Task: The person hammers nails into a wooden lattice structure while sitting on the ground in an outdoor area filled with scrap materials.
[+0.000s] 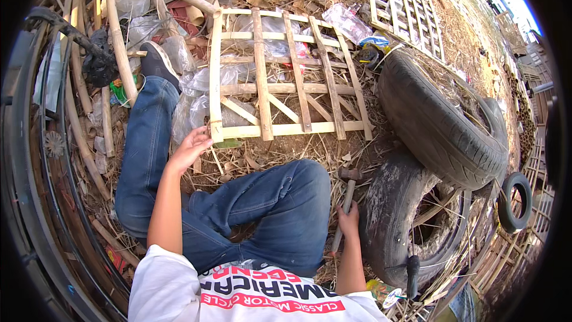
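Observation:
A lattice frame (262,83) of pale bamboo or wood slats lies on the littered ground in front of my bent legs. My left hand (192,148) grips its near left corner, the fingers closed around the end of the slat. Down by my right knee, my right hand (348,219) is wrapped around the handle of a hammer (350,175). The hammer's dark metal head points away from me, near the tyres and apart from the frame.
Two worn tyres (432,128) are stacked at my right, with a small tyre (515,201) beyond. Another lattice frame (405,9) lies at the far right. Poles (116,42) and a dark metal rack (42,173) line the left. Plastic bags (193,92) and dry straw litter the ground.

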`<state>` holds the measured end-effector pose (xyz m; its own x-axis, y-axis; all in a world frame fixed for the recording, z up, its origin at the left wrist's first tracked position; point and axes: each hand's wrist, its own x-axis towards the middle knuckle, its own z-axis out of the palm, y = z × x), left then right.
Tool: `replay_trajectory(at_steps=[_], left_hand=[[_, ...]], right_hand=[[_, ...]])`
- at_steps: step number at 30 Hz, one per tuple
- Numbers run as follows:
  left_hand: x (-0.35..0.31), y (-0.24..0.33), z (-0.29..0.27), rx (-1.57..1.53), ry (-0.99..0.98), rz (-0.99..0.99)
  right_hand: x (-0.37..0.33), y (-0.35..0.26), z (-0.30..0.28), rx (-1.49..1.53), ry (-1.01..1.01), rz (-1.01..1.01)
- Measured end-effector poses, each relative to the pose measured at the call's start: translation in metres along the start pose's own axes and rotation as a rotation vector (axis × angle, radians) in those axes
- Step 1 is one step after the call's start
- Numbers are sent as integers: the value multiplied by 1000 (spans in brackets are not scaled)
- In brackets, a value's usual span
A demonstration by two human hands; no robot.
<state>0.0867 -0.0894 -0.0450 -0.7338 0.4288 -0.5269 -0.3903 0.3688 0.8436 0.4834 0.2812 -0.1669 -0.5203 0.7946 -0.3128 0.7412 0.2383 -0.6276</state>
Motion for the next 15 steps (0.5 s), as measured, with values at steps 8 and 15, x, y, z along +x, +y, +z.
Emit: replay_trajectory(at_steps=[8,15], left_hand=[[-67,-22,-30,-6,73,-15],[-56,-46,-27,192,98,92]], right_hand=[[-36,-99,-27,312,-214,191],[-34,-79,-26,140,-272,74]])
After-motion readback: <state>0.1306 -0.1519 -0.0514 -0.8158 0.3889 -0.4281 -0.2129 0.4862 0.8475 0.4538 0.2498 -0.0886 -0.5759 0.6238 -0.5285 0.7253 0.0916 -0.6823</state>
